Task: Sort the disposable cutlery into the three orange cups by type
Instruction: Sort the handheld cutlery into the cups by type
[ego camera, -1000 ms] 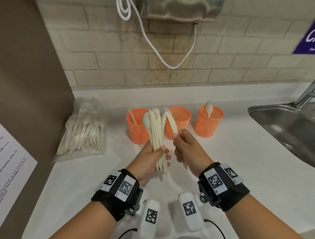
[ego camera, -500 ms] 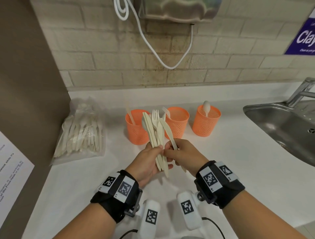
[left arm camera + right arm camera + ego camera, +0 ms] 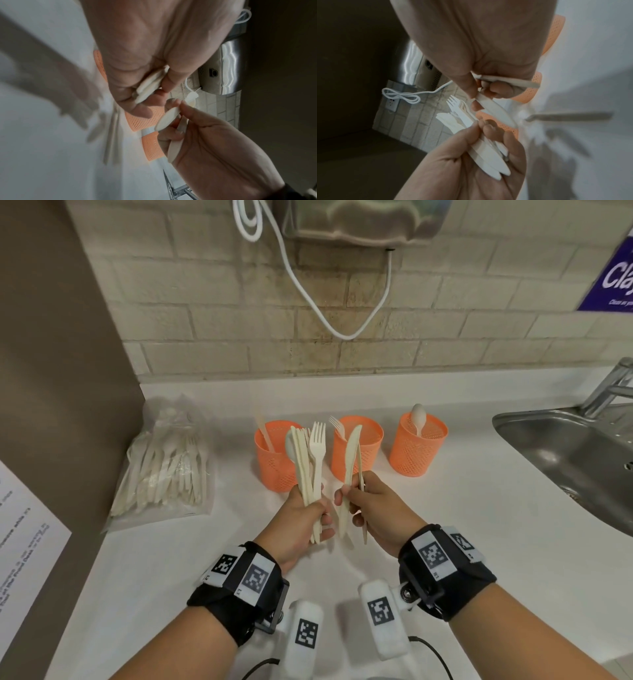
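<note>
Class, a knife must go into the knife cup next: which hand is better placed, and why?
Right. The right hand already pinches a separated knife; the left hand grips the mixed bundle. The left cup seems to hold a knife.

The cups (image 3: 418,441) are orange plastic mesh, matt. The cutlery (image 3: 310,460) is cream, smooth and matt (plastic or wood, hard to say). The bag (image 3: 164,460) is clear glossy film. The counter (image 3: 479,542) is smooth white; the sink (image 3: 565,446) brushed metal; the wall (image 3: 205,302) rough brick.
</note>
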### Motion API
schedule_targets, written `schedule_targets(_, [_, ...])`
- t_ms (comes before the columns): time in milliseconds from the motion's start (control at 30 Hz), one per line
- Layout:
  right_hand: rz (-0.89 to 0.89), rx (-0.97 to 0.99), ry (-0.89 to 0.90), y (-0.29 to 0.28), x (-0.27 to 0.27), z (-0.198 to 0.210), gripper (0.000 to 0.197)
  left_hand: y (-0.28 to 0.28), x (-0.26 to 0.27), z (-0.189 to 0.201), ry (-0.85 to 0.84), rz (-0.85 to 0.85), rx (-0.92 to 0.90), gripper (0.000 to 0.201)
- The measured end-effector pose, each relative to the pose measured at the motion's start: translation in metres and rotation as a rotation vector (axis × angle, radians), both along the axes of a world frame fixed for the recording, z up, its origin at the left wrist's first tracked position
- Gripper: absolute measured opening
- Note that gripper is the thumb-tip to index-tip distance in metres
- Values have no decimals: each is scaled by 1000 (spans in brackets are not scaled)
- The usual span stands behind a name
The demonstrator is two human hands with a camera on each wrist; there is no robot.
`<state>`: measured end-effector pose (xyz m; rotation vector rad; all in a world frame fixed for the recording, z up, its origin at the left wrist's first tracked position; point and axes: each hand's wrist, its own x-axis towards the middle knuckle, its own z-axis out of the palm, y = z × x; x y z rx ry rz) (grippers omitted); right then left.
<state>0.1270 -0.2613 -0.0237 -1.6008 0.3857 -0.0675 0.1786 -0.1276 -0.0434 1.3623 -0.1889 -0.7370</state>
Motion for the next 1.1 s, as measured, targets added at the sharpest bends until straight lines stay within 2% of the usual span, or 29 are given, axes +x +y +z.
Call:
schedule_targets(100, [-46, -33, 59, -5, 2, -6, 3, 5, 1, -7, 44, 40, 88, 27])
schedule_targets(233, [-81, -230, 132, -16, 3, -19, 2, 15, 2, -13, 9, 82, 104, 13])
schedule_targets(300, [-21, -434, 177, -22, 8, -26, 17, 19, 1, -13, -63, 87, 87, 8])
schedule_targets(400, [32, -762, 313, -24, 17, -34, 21, 23, -2, -12, -126, 61, 71, 13])
schedule_targets(467, [25, -867, 414, -24, 21, -39, 23, 26, -4, -12, -141, 53, 77, 18])
schedule_targets(533, [31, -888, 489, -24, 24, -42, 24, 27, -6, -11, -140, 53, 86, 22])
schedule_targets(633, [83, -848, 572, -30, 27, -45, 26, 27, -8, -12, -134, 65, 101, 25])
schedule_targets(700, [117, -747, 582, -35, 22, -43, 26, 28, -8, -14, -136, 73, 110, 26])
schedule_targets(800, [69, -394, 428, -37, 8, -38, 17, 26, -8, -16, -160, 103, 126, 25])
schedule_targets(900, [62, -75, 246, -29, -3, -30, 18, 22, -8, -21, -191, 145, 136, 28])
schedule_targets(1000, [96, 2, 175, -15, -4, -22, 17, 17, -9, -22, -246, 130, 147, 35])
schedule_targets(1100, [57, 10, 144, -8, -2, -18, 15, 15, -9, -18, -259, 145, 146, 29])
